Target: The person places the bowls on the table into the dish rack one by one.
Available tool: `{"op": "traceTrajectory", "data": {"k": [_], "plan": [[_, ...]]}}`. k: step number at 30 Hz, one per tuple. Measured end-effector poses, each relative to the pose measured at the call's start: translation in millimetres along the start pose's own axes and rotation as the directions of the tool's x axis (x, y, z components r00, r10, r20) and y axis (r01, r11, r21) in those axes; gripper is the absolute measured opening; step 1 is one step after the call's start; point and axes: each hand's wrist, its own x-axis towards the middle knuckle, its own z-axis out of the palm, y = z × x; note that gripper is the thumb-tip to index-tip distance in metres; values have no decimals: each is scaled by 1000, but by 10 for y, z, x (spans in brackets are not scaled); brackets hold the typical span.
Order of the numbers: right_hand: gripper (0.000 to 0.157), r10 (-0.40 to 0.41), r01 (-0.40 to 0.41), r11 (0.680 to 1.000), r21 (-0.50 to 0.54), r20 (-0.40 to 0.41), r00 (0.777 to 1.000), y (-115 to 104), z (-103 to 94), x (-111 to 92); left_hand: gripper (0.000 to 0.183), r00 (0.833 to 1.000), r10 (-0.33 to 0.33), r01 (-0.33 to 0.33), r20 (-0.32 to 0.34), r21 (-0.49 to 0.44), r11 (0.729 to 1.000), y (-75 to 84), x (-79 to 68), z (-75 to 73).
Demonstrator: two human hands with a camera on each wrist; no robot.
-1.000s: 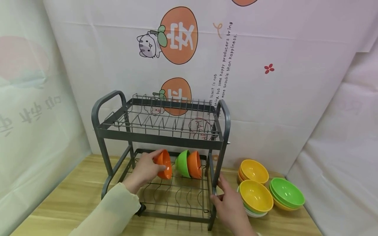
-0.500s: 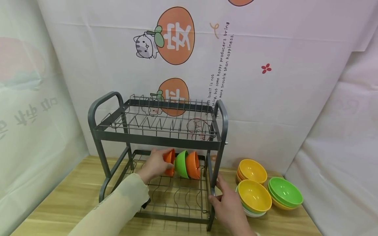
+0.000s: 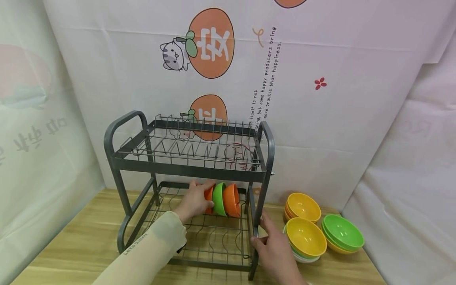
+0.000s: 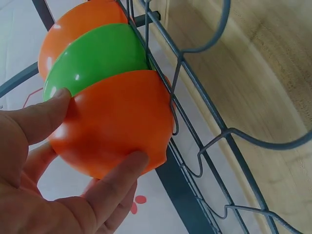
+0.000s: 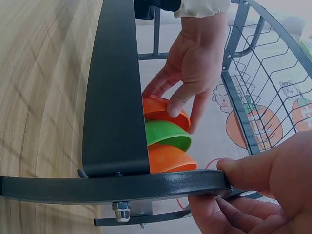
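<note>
On the lower tier of a dark two-tier dish rack [image 3: 189, 171], my left hand [image 3: 196, 200] holds an orange bowl [image 4: 117, 122] stood on its side, thumb and fingers spread round its outside. That bowl nests close against a green bowl [image 4: 97, 53], also on edge. Beyond the green one, toward the rack's right end, leans another orange bowl [image 3: 232, 200]. In the head view my left hand covers most of the nearer orange bowl. My right hand [image 3: 276, 247] grips the rack's right front post, with thumb and fingers on either side of it in the right wrist view.
Right of the rack, on the wooden table [image 3: 82, 225], stand stacked bowls: a yellow-topped stack [image 3: 303, 206] at the back, another yellow-topped stack [image 3: 306, 237] in front, and a green-topped stack [image 3: 342, 231] beside them. The rack's upper tier overhangs the lower one. Printed cloth hangs behind.
My left hand has moved the orange bowl rightward along the lower tier, closing the gap to the green bowl. My right hand has stayed on the post.
</note>
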Motion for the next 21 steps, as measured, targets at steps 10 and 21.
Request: {"op": "traceTrajectory", "data": {"k": [10,21], "plan": [[81,8,-8,1000,2,8,1000,3,-17,-1,74,999,-48,48,10,-59,997,-31,5,26],[78,23,-23,1000,6,12,1000,-26,-13,9,75,980,-187,198,66,-278,940,-135,-41,4]]}}
